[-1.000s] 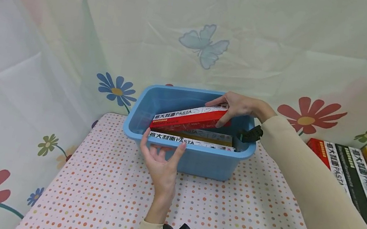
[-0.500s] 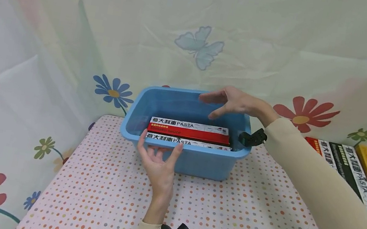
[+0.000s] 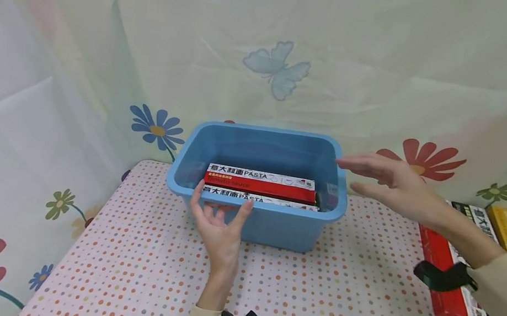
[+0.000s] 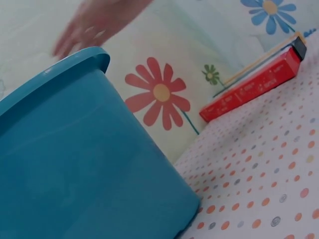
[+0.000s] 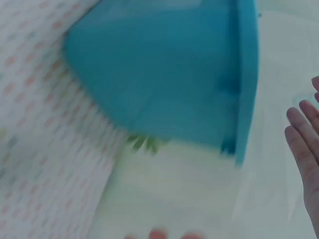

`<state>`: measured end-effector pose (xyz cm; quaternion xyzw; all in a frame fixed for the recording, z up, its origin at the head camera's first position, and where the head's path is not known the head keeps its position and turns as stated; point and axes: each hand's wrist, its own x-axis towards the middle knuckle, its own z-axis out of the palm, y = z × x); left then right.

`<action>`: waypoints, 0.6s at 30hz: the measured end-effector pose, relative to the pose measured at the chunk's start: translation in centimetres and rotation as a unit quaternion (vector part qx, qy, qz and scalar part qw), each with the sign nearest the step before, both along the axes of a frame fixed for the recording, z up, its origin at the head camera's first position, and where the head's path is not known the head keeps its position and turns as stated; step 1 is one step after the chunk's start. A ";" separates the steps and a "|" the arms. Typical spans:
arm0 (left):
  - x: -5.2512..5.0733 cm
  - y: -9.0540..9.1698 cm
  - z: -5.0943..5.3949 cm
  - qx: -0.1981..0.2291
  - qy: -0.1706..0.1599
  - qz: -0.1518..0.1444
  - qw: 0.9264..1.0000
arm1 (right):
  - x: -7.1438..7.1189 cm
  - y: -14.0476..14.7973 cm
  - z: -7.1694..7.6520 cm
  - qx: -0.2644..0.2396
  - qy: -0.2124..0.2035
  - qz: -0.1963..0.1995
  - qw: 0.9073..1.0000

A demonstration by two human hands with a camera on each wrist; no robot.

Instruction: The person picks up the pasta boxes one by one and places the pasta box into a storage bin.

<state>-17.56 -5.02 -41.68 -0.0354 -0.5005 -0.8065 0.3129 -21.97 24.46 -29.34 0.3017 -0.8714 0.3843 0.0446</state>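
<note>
A blue plastic bin (image 3: 284, 229) stands on the dotted table. Inside it lies a red and white pasta box (image 3: 261, 183), labelled "Tomato sauce". Another pasta box (image 3: 286, 203) shows its white edge along the front wall; what lies beneath is hidden. My left hand (image 3: 218, 236) holds the bin's front rim, some fingers bent below it and fingertips reaching up over it. The left wrist view shows the bin's side wall (image 4: 89, 164). To the right of the bin, my right hand (image 3: 391, 189) is in the air with fingers extended, holding nothing.
At the table's right lie more pasta boxes side by side: a red box (image 3: 444, 296), a black one (image 3: 475, 216) and a yellow one (image 3: 506, 225). My right forearm partly covers them. A flowered curtain (image 3: 162, 42) hangs behind the table.
My right hand let go of the red pasta box, which now lies flat in the bin, then moved out to the right past the rim. My left hand stayed at the front rim.
</note>
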 end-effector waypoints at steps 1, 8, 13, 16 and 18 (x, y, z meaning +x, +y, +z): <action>0.0 0.0 0.0 -0.001 0.000 0.000 1.000 | 0.5 1.1 -0.6 -0.001 0.019 -0.008 1.000; 0.3 0.0 -0.3 -0.004 -0.010 0.000 1.000 | 3.5 7.5 -4.5 -0.005 -0.004 -0.133 0.991; 0.4 0.0 -0.3 -0.004 -0.006 0.000 1.000 | 5.5 9.9 -7.5 0.029 -0.066 -0.232 0.970; 0.3 -0.1 -0.3 -0.006 0.001 -0.001 1.000 | 6.7 10.9 -9.2 0.043 -0.115 -0.284 0.951; 0.2 -0.1 -0.3 -0.006 0.003 -0.002 1.000 | 7.3 11.5 -10.3 0.045 -0.149 -0.312 0.937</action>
